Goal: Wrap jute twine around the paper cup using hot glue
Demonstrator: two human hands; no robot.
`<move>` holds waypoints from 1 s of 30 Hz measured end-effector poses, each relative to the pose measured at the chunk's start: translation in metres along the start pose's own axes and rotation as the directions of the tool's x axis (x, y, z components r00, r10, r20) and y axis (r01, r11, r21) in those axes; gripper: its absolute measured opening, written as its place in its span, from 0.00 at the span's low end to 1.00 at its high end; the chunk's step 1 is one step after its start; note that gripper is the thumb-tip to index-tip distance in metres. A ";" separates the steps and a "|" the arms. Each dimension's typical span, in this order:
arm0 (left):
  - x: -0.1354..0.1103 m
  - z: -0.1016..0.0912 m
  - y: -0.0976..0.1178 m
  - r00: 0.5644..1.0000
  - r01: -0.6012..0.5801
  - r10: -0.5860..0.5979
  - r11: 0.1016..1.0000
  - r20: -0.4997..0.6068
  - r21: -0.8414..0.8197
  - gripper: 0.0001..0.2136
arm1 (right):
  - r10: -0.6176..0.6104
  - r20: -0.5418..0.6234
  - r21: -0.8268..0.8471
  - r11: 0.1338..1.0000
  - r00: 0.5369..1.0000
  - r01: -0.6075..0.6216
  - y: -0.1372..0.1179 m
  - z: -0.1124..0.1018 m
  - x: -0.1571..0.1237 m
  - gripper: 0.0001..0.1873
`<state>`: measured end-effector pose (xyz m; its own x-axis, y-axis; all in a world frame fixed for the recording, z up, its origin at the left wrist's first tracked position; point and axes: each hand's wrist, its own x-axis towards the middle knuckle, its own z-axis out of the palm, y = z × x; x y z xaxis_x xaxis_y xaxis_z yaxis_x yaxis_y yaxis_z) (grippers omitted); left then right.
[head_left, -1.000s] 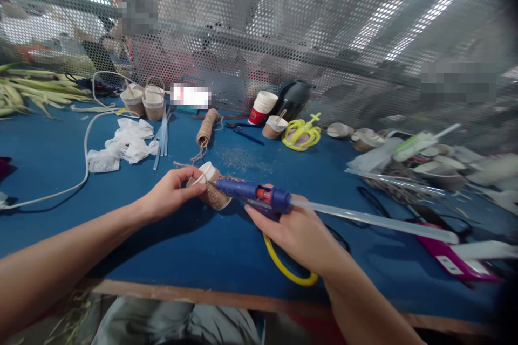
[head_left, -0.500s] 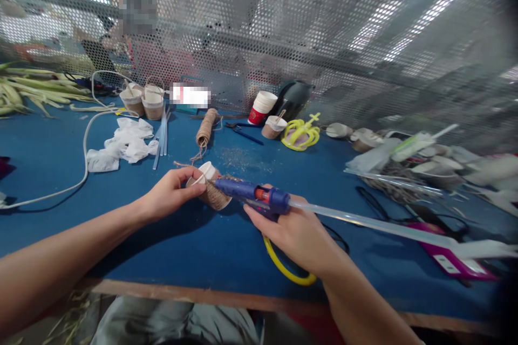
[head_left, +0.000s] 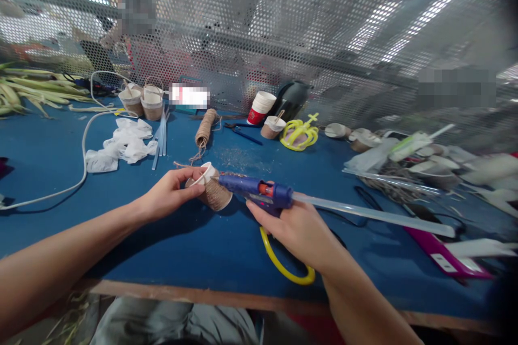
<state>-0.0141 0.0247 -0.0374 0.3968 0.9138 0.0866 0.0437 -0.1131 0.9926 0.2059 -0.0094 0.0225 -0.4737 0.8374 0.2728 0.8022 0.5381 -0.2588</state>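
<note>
My left hand point(head_left: 172, 193) grips a small paper cup point(head_left: 212, 188) partly wrapped in brown twine, held on its side just above the blue table point(head_left: 210, 248). My right hand point(head_left: 297, 229) is closed round the handle of a blue glue gun point(head_left: 254, 190). The gun's nozzle touches the cup's wrapped side near the rim. A long clear glue stick point(head_left: 372, 214) pokes out of the gun's back toward the right. A loose end of twine trails from the cup to a twine spool point(head_left: 204, 128) farther back.
A yellow loop point(head_left: 285, 267) lies under my right wrist. White plastic scraps point(head_left: 121, 145) and a white cable point(head_left: 79, 172) are at the left. Cups point(head_left: 143, 101), a yellow crown point(head_left: 299, 132) and a black kettle point(head_left: 293, 98) stand at the back. Clutter fills the right side. A mesh screen rises behind.
The glue gun's nozzle has shifted slightly up and left along the cup's side, and the cup has turned a little in my left hand. Both hands keep their grips.
</note>
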 end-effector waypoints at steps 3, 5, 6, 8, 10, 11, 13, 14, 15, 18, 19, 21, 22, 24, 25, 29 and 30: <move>0.000 0.000 0.000 1.000 -0.004 0.004 1.000 0.008 0.015 0.10 | -0.015 0.013 -0.031 0.999 1.000 0.015 0.000 0.000 0.000 0.11; 0.000 0.000 0.001 1.000 -0.002 0.001 1.000 0.008 0.026 0.11 | -0.007 0.016 -0.052 0.999 1.000 0.008 0.000 0.000 0.000 0.12; -0.001 0.000 0.001 1.000 -0.001 0.001 1.000 0.005 0.031 0.11 | -0.003 0.017 -0.060 0.998 1.000 0.004 0.001 0.000 0.000 0.12; -0.001 0.000 0.002 1.000 -0.002 0.002 0.999 0.001 0.036 0.11 | 0.001 0.016 -0.069 0.998 1.000 0.000 0.002 0.000 0.000 0.11; -0.001 0.000 0.002 1.000 0.000 0.000 0.999 -0.003 0.035 0.11 | -0.004 0.011 -0.074 0.997 1.000 0.005 0.003 0.000 -0.001 0.11; -0.001 0.000 0.003 1.000 0.003 -0.003 0.999 -0.006 0.032 0.11 | -0.008 0.010 -0.070 0.997 1.000 0.008 0.003 0.000 -0.001 0.11; -0.001 0.000 0.003 1.000 0.007 -0.007 1.000 -0.008 0.022 0.12 | -0.015 0.004 -0.053 0.998 1.000 0.016 0.002 0.000 -0.002 0.11; -0.001 0.001 0.003 1.000 0.007 -0.007 1.000 -0.006 0.018 0.12 | -0.020 0.000 -0.042 0.999 1.000 0.020 0.002 -0.001 -0.002 0.11; -0.001 0.001 0.003 1.000 0.005 -0.005 1.000 -0.001 0.015 0.12 | -0.023 -0.003 -0.032 0.999 1.000 0.023 0.001 -0.001 -0.002 0.10; -0.001 0.001 0.002 1.000 -0.004 0.004 1.000 0.013 0.015 0.12 | -0.001 0.002 -0.008 1.000 1.000 0.001 0.001 -0.001 -0.002 0.10; -0.001 0.000 0.001 1.000 -0.005 0.004 1.000 0.013 0.016 0.11 | 0.020 0.010 -0.002 1.000 1.000 -0.020 0.001 -0.001 -0.002 0.10; -0.001 0.000 -0.001 1.000 0.000 0.000 1.000 0.013 0.016 0.11 | 0.066 0.015 0.015 0.998 0.998 -0.066 0.003 0.000 -0.003 0.09; -0.001 0.000 -0.002 1.000 0.002 -0.002 1.000 0.012 0.017 0.11 | 0.084 0.014 0.023 0.996 0.996 -0.084 0.003 0.001 -0.003 0.09; -0.001 -0.001 -0.002 1.000 0.003 -0.003 1.000 0.013 0.020 0.11 | 0.094 0.010 0.033 0.995 0.995 -0.095 0.004 0.003 -0.004 0.10; -0.001 -0.001 -0.002 1.000 0.003 -0.003 1.000 0.012 0.021 0.11 | 0.091 0.008 0.033 0.995 0.996 -0.091 0.004 0.003 -0.004 0.10; -0.001 0.000 0.000 1.000 0.001 -0.001 1.000 0.018 0.027 0.10 | 0.053 0.009 0.039 0.998 0.999 -0.053 0.003 0.000 -0.003 0.11; -0.001 0.000 0.001 1.000 0.002 -0.003 0.999 0.017 0.032 0.10 | 0.042 0.013 0.040 0.998 0.999 -0.043 0.002 -0.001 -0.002 0.11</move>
<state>-0.0146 0.0239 -0.0366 0.4125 0.9072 0.0824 0.0735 -0.1233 0.9896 0.2088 -0.0106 0.0221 -0.4441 0.8604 0.2500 0.8064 0.5054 -0.3071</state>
